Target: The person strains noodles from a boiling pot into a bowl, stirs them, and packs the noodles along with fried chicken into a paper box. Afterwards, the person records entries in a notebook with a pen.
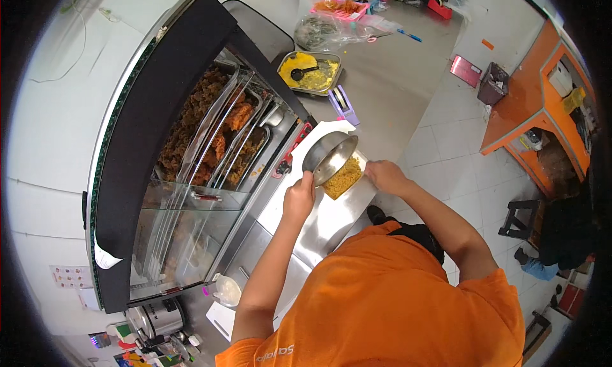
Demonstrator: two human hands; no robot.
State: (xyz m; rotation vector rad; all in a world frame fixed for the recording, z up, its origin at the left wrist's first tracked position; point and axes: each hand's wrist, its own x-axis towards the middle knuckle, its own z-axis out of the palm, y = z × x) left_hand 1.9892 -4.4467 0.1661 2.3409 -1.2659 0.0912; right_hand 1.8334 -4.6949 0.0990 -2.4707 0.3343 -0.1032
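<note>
My left hand (299, 197) is closed on the near rim of a round metal bowl (338, 158), which is tilted on its side. Beneath the bowl's lower rim lies yellow, crumbly food that looks like rice (344, 179), in an open white container. My right hand (384, 176) is closed at the right edge of that white container, its fingers partly hidden. A purple tape dispenser (344, 104) stands just beyond the bowl. Farther back is a metal tray (331, 75) of yellow food with a black scoop (302, 72) in it.
A glass display case (185, 195) with fried pieces on racks rises along the left. The steel counter (408, 61) runs to the back, holding plastic bags (319, 33) and a pink basket (341, 7). An orange cabinet (519, 106) and a black stool (519, 217) stand at right.
</note>
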